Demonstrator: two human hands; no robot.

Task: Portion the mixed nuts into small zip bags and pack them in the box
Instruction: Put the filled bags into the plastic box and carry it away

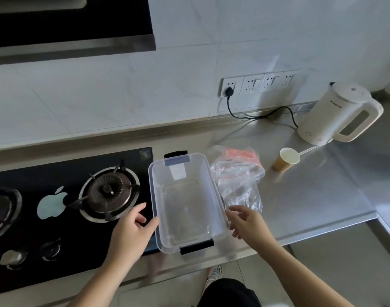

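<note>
A clear plastic box (153,187) with dark latches at both short ends stands on the counter beside the stove; nothing shows inside it. My left hand (132,231) is at its near left corner, thumb against the rim and fingers relaxed. Fingers spread, my right hand (247,224) hovers at the box's near right side, holding nothing. A heap of clear zip bags (238,171) with red seal lines lies just right of the box. A crumpled clear bag (245,196) lies in front of them, its contents unclear.
A black gas stove (56,207) with a burner (107,191) fills the left. A paper cup (285,160) and a white electric kettle (340,114) with its cord stand at the back right. The steel counter (311,196) ends in a front edge close to me.
</note>
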